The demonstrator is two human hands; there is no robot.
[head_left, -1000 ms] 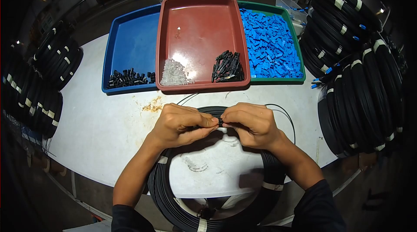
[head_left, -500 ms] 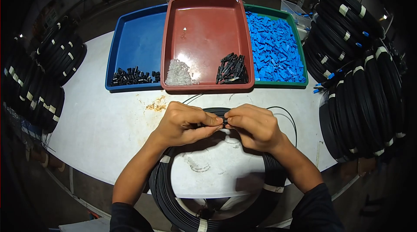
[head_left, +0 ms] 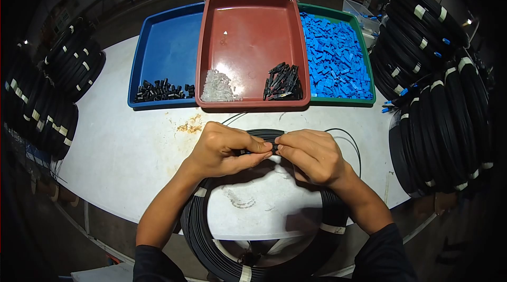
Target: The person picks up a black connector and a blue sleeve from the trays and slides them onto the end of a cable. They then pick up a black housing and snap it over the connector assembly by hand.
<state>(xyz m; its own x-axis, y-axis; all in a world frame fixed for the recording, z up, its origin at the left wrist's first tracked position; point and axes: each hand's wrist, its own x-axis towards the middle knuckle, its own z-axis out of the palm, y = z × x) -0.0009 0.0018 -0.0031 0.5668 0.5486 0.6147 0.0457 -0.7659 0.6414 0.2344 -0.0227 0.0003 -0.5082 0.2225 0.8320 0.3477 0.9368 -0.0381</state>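
My left hand (head_left: 226,147) is closed, thumb and forefinger pinching a small black connector piece (head_left: 274,148), most of it hidden by the fingers. From the other side, my right hand (head_left: 312,155) pinches the same piece, its fingertips almost meeting those of the left. Both hands are over the far side of a large coil of black cable (head_left: 195,224), bound with pale tape, which overhangs the table's near edge. A loose loop of thin cable (head_left: 355,147) curves out to the right of the coil.
Beyond my hands stand a blue tray (head_left: 169,33) with black parts, a red tray (head_left: 253,33) with clear sleeves and black pieces, and a green tray (head_left: 373,91) of blue clips. Cable coils are stacked at left (head_left: 74,65) and right (head_left: 438,128) of the white table (head_left: 105,150).
My right hand's fingers have shifted slightly at the small black piece and its wrist has turned a little. My left hand keeps nearly the same place. The view has moved very slightly.
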